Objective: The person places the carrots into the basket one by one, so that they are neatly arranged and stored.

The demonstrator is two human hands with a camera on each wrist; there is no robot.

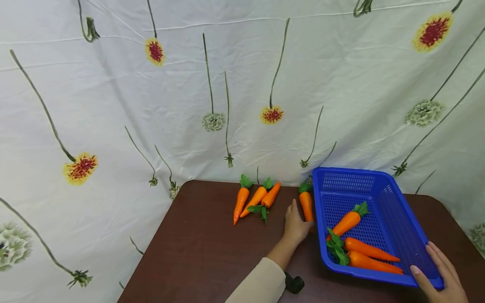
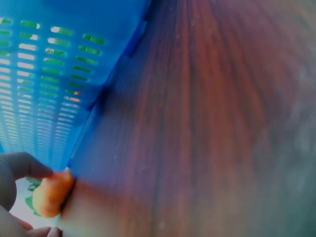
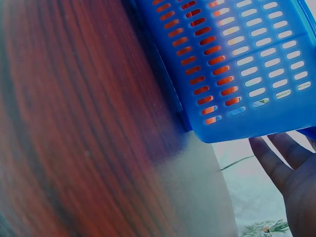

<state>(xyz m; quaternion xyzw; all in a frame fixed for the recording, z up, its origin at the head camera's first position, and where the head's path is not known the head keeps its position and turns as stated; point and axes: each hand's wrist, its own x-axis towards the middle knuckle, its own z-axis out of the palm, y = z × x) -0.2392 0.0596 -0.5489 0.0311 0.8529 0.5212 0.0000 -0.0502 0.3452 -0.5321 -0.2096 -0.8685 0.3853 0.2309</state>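
My left hand (image 1: 297, 225) reaches around the lower end of an orange carrot (image 1: 306, 206) that lies just left of a blue plastic basket (image 1: 341, 270). Its thumb overlaps the carrot's tip, while the fingers extend along the left side. In the left wrist view, a fingertip meets the carrot's rounded orange end (image 2: 54, 195). My right hand (image 1: 441, 271) rests at the basket's near right corner, thumb over the front rim and fingers along the right rim. Inside the basket lie an orange carrot with leaves (image 1: 346, 224) and two more carrots (image 1: 373, 250) near the front.
Three carrots with green leaves (image 1: 257, 200) lie together at the back of the brown table (image 1: 201, 240). A small black object (image 1: 294, 283) sits by the left sleeve. A white flower-printed cloth (image 1: 170, 97) hangs behind the table.
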